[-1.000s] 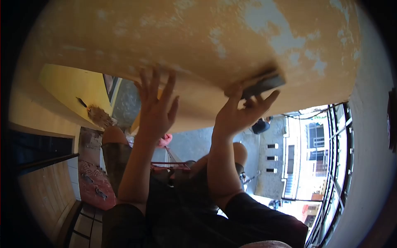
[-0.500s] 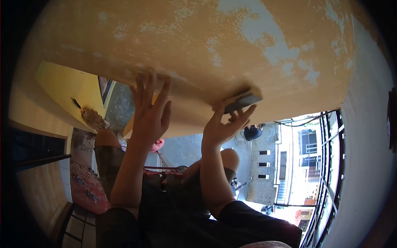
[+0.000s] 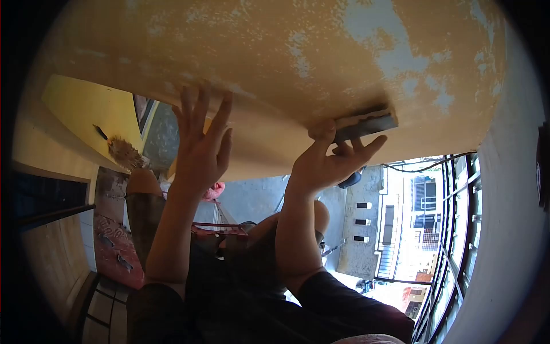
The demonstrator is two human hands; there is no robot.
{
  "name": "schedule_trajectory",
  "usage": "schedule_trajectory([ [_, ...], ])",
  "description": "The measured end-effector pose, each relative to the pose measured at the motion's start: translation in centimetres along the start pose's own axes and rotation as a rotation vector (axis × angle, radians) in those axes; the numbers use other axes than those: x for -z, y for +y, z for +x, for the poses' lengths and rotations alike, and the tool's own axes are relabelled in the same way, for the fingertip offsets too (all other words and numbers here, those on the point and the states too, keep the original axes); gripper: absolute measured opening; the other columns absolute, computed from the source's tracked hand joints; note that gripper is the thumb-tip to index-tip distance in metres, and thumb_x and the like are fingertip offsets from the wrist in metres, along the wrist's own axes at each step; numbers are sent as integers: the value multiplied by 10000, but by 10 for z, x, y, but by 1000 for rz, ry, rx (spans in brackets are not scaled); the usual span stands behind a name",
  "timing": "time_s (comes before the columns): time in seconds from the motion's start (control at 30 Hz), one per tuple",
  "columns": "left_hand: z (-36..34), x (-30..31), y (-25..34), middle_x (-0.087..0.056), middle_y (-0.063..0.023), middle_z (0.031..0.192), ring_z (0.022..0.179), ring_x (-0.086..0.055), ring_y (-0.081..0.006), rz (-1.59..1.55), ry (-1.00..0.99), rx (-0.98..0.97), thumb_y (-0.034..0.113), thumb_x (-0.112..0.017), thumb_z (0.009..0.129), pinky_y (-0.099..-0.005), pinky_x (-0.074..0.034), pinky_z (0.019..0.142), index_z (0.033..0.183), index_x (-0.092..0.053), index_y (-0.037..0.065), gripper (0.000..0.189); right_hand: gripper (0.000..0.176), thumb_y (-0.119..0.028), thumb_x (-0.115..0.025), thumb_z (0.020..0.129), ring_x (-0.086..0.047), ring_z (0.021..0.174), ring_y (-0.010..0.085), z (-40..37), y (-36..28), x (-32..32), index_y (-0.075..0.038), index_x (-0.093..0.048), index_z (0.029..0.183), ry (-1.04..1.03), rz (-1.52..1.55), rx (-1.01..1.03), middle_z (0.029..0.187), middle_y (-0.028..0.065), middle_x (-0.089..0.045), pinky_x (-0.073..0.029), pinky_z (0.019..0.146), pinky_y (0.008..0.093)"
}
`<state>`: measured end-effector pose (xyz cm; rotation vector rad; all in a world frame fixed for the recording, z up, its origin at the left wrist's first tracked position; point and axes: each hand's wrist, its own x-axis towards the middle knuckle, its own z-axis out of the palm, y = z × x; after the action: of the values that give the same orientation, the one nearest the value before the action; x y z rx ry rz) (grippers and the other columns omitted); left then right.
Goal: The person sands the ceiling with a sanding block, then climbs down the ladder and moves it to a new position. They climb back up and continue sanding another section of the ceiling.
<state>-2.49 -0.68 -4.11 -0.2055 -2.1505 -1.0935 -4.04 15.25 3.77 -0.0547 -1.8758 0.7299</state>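
Observation:
My right hand point(image 3: 323, 166) grips a flat grey sanding block point(image 3: 366, 127), thumb on one side and fingers beneath it. The block lies against a large tan panel point(image 3: 258, 34) with pale worn patches, near its lower edge. My left hand point(image 3: 200, 143) rests its fingertips against the same panel further left, fingers spread, holding nothing.
A feather-like duster point(image 3: 124, 150) with a dark handle is at the left, by a yellow surface point(image 3: 74, 106). Below are my knees, a pink bag point(image 3: 213, 191) and a red patterned board point(image 3: 120, 252). Metal bars point(image 3: 452, 229) stand at the right before a bright outdoor area.
My right hand has slid the sanding block right and slightly up along the panel. The left hand stays on the panel, shifted slightly left and up in view.

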Motion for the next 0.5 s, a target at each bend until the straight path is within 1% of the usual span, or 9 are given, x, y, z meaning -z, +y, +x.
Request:
schedule_trajectory([
  [0.07, 3, 3, -3, -200, -196, 1549, 1418, -107, -497, 0, 8, -21, 125, -577, 887, -691, -143, 1080, 1455, -400, 181, 597, 823, -98, -699, 856, -608, 889, 202, -4, 0, 5, -9, -179, 1488, 16, 6, -20, 1192, 197, -494, -491, 690, 282],
  [0.17, 2, -1, -2, -198, -204, 1547, 1418, -109, -495, -8, 20, -9, 114, -578, 883, -698, -146, 1074, 1454, -400, 175, 601, 823, -108, -692, 865, -604, 854, 190, -20, 15, -3, -16, -166, 1491, -67, -179, 170, 1169, 194, -501, -490, 659, 267],
  [0.23, 3, -2, -4, -198, -206, 1547, 1415, -114, -501, 4, 26, -5, 111, -577, 884, -704, -146, 1069, 1452, -403, 174, 597, 816, -124, -680, 874, -611, 831, 190, -15, 7, -8, -21, -158, 1493, -24, 134, 6, 1163, 196, -502, -479, 629, 259],
  [0.27, 4, -2, -4, -198, -201, 1549, 1414, -113, -504, 2, 34, -12, 117, -579, 883, -705, -147, 1068, 1453, -403, 179, 599, 797, -108, -659, 883, -630, 841, 207, -9, 7, -4, -22, -152, 1492, -9, -68, 74, 1161, 210, -502, -478, 610, 257],
  [0.3, 2, -3, -3, -198, -197, 1551, 1413, -112, -507, 1, 45, -23, 123, -581, 883, -706, -147, 1068, 1454, -403, 183, 601, 787, -118, -667, 882, -635, 858, 215, -1, -7, -3, -18, -174, 1487, -9, -10, -13, 1158, 215, -500, -491, 622, 264],
  [0.37, 1, -3, -1, -197, -196, 1551, 1413, -110, -508, -13, 21, -9, 121, -580, 883, -707, -146, 1068, 1453, -403, 186, 600, 791, -137, -683, 876, -629, 862, 211, 1, -2, -6, -20, -193, 1485, 48, -49, 160, 1143, 207, -506, -486, 620, 272],
  [0.4, 3, 1, -2, -196, -195, 1552, 1412, -108, -510, -13, 13, 1, 119, -578, 884, -708, -144, 1068, 1453, -404, 189, 599, 791, -137, -683, 876, -629, 862, 211, -5, 2, -4, -20, -193, 1485, 50, -34, 158, 1143, 207, -506, -486, 620, 272],
  [0.47, 2, 1, -3, -196, -200, 1550, 1412, -112, -509, 7, 31, -10, 112, -577, 883, -708, -146, 1067, 1453, -403, 190, 602, 840, -153, -722, 844, -562, 991, 236, -17, 8, 0, 3, -200, 1482, -80, 51, 6, 1186, 179, -428, -490, 742, 318],
  [0.5, 2, -1, -3, -196, -205, 1548, 1411, -116, -508, 4, 32, -19, 105, -575, 882, -709, -147, 1067, 1454, -402, 191, 604, 840, -153, -722, 844, -562, 991, 236, -13, 5, -5, 3, -200, 1482, -81, 64, 9, 1186, 179, -428, -490, 742, 318],
])
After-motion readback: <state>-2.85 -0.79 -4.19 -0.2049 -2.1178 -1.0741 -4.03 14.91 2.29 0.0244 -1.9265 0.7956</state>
